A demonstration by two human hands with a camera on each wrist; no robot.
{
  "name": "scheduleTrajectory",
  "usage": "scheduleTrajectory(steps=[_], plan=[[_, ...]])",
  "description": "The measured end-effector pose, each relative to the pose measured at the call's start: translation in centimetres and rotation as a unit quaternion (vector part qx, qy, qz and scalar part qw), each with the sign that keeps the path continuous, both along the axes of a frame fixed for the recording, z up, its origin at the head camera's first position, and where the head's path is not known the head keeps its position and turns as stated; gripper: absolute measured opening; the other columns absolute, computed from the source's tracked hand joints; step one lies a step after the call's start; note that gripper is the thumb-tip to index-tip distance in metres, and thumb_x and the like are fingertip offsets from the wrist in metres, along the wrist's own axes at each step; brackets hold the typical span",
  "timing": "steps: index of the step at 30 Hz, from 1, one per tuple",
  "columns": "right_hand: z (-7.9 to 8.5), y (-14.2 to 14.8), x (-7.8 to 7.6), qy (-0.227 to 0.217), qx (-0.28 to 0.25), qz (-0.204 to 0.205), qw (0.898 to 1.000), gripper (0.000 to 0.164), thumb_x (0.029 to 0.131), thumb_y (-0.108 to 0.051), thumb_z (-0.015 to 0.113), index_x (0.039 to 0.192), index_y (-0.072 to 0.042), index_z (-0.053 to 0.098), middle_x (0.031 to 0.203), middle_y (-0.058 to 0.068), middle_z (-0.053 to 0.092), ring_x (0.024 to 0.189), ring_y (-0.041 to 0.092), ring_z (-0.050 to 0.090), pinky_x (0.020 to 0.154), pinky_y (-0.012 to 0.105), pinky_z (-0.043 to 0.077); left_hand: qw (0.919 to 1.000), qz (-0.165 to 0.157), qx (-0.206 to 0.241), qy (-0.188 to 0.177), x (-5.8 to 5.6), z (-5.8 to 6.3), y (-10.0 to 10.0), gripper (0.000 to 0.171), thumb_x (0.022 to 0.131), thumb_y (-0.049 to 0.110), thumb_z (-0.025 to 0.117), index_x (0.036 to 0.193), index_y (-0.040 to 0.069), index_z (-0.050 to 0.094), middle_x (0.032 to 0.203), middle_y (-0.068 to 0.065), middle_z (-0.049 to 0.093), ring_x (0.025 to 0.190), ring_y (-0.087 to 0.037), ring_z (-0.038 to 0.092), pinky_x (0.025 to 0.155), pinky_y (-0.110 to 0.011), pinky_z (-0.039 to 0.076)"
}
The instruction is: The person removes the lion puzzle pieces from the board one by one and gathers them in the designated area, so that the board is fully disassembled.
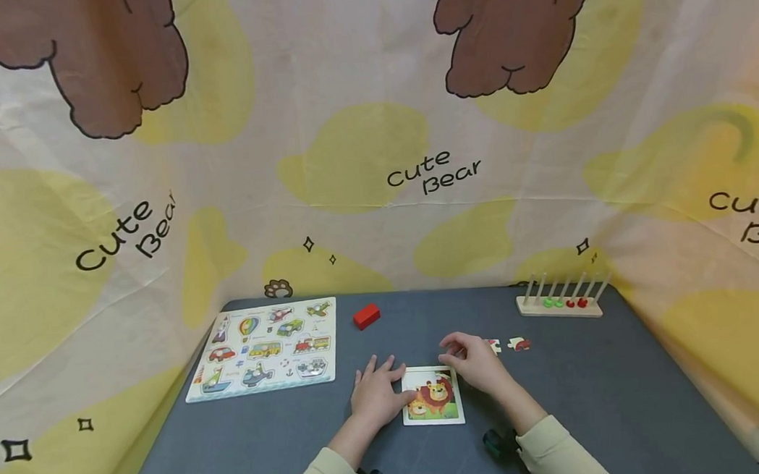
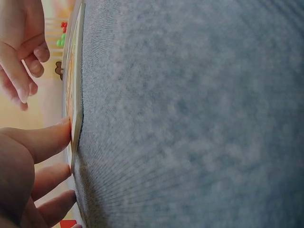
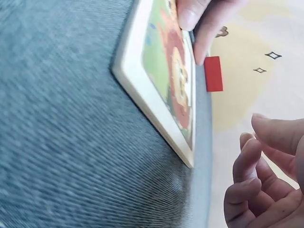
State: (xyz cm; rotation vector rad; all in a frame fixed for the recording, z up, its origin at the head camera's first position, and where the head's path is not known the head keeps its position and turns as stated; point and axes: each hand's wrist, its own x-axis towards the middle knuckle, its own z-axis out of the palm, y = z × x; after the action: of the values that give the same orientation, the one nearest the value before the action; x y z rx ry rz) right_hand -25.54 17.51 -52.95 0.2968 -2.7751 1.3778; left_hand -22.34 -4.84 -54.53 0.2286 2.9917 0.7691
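A small jigsaw puzzle with lions on it [image 1: 438, 394] lies on the table in a white frame [image 1: 433, 421]. My left hand [image 1: 377, 395] is at its left side, fingers spread, with the thumb on the puzzle's left edge; the left wrist view shows fingertips touching that edge. Above the puzzle's upper right corner hovers my right hand [image 1: 481, 365], its fingers loosely bent. In the right wrist view nothing shows between its thumb [image 3: 278, 133] and fingers. Just beyond it lie two loose jigsaw pieces [image 1: 519, 344], one partly hidden by the hand.
A vehicle picture board [image 1: 278, 385] lies at the back left. Near it is a red block [image 1: 366, 316]. A pegged counting rack [image 1: 559, 309] with green and red beads stands at the back right. A bear-print cloth [image 1: 349, 159] hangs behind the grey table [image 1: 624, 396].
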Motion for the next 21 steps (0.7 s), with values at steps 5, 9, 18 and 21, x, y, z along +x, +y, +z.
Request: scheduleTrajectory(steps=[5, 9, 18, 21], plan=[[-0.4, 0.0, 0.1, -0.019, 0.014, 0.037, 0.999, 0.015, 0.091, -0.016, 0.076, 0.105, -0.01, 0.073, 0.081, -0.004, 0.064, 0.069, 0.014, 0.054, 0.059, 0.025, 0.047, 1.0, -0.001, -0.001, 0.0, 0.0, 0.0, 0.0, 0.06, 0.081, 0.046, 0.081, 0.134, 0.019, 0.068, 0.149, -0.009, 0.055, 0.149, -0.041, 0.033, 0.118, -0.067, 0.024], [-0.7, 0.2, 0.0, -0.022, 0.036, 0.087, 0.995, 0.011, 0.091, -0.016, 0.076, 0.101, -0.012, 0.074, 0.08, -0.005, 0.063, 0.069, 0.012, 0.054, 0.06, 0.025, 0.047, 1.0, 0.0, 0.0, -0.002, -0.1, -0.1, 0.1, 0.06, 0.081, 0.046, 0.081, 0.134, 0.02, 0.068, 0.149, -0.009, 0.055, 0.149, -0.041, 0.032, 0.118, -0.067, 0.024], [-1.1, 0.6, -0.2, -0.044, 0.083, 0.14, 0.986, 0.013, 0.086, -0.016, 0.08, 0.098, -0.013, 0.076, 0.077, -0.005, 0.058, 0.07, 0.012, 0.051, 0.06, 0.024, 0.042, 1.0, -0.002, -0.003, -0.005, -0.2, -0.2, 0.1, 0.061, 0.082, 0.048, 0.08, 0.135, 0.021, 0.067, 0.15, -0.008, 0.054, 0.15, -0.04, 0.032, 0.118, -0.066, 0.024], [-1.0, 0.6, -0.2, -0.044, 0.088, 0.15, 0.984, 0.008, 0.087, -0.014, 0.079, 0.093, -0.014, 0.076, 0.075, -0.005, 0.058, 0.069, 0.011, 0.051, 0.06, 0.023, 0.042, 0.9999, -0.001, -0.007, -0.008, -0.1, -0.1, 0.1, 0.061, 0.082, 0.048, 0.08, 0.135, 0.021, 0.067, 0.15, -0.008, 0.054, 0.15, -0.039, 0.032, 0.119, -0.066, 0.024]])
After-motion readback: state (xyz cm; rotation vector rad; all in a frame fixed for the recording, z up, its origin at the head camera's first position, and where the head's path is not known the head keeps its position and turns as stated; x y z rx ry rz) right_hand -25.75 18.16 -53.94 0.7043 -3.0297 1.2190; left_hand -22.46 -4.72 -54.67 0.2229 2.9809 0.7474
